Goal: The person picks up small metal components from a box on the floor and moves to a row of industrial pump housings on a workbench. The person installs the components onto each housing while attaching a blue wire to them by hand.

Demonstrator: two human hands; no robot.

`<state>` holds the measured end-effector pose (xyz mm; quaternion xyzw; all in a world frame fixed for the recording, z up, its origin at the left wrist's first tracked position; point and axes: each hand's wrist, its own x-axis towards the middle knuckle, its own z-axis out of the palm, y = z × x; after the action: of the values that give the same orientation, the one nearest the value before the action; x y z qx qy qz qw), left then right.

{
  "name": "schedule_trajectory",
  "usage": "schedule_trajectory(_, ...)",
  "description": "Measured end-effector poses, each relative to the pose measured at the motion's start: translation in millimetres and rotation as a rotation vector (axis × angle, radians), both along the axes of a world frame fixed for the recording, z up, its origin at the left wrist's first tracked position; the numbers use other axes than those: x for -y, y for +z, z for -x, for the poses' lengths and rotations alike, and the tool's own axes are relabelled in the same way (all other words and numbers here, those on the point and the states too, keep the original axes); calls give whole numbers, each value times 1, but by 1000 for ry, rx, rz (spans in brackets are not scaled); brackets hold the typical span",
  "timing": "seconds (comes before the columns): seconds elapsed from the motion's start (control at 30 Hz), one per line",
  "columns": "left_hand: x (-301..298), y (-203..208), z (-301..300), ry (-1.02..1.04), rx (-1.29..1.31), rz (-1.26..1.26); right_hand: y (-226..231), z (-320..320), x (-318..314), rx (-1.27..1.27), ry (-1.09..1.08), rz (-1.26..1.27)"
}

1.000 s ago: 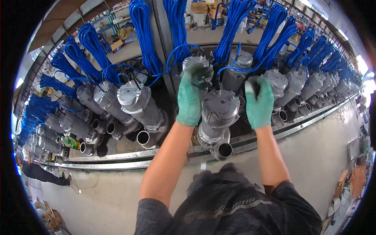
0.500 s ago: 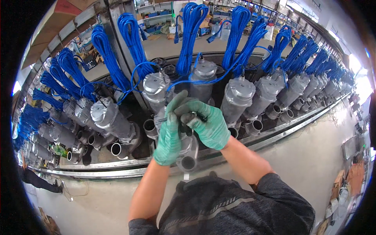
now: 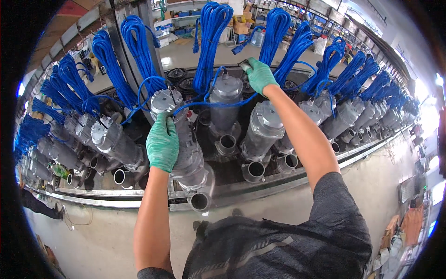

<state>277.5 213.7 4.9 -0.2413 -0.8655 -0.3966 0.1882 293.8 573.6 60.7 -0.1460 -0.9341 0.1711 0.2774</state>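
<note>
My left hand, in a green glove with dark grey palm coating, is at the head of a silver-grey pump. Its thumb and fingers are drawn together against the pump's upper rim; anything pinched there is hidden. My right hand, gloved alike, reaches far across to the space behind the pumps, right of a second upright pump. Its fingers curl around something dark and small at the fingertips that I cannot make out. A blue cable runs loosely between the pump heads.
More pumps stand in a long row on a metal-edged bench, round outlets facing me. Bundled blue cables hang above them. A steel post rises behind. Shelves with boxes fill the background; a person's dark-clothed leg shows at left.
My hands were together over the near pump and have come apart. The left went down-left to the pump's head; the right moved far forward and right. The view shifted slightly.
</note>
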Motion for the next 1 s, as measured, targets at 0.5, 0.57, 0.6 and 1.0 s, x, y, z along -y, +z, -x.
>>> schedule_trajectory(0.5,6,3,3,-10,127,-45,-30,35,-27,43,-101,42)
schedule_trajectory(0.57,7,3,4,-28,128,-62,-33,37,-31,29,-101,54)
schedule_trajectory(0.6,8,2,4,-35,129,-69,-33,38,-31,27,-92,58)
schedule_trajectory(1.0,8,1,5,-37,65,-69,-34,37,-35,193,-45,160)
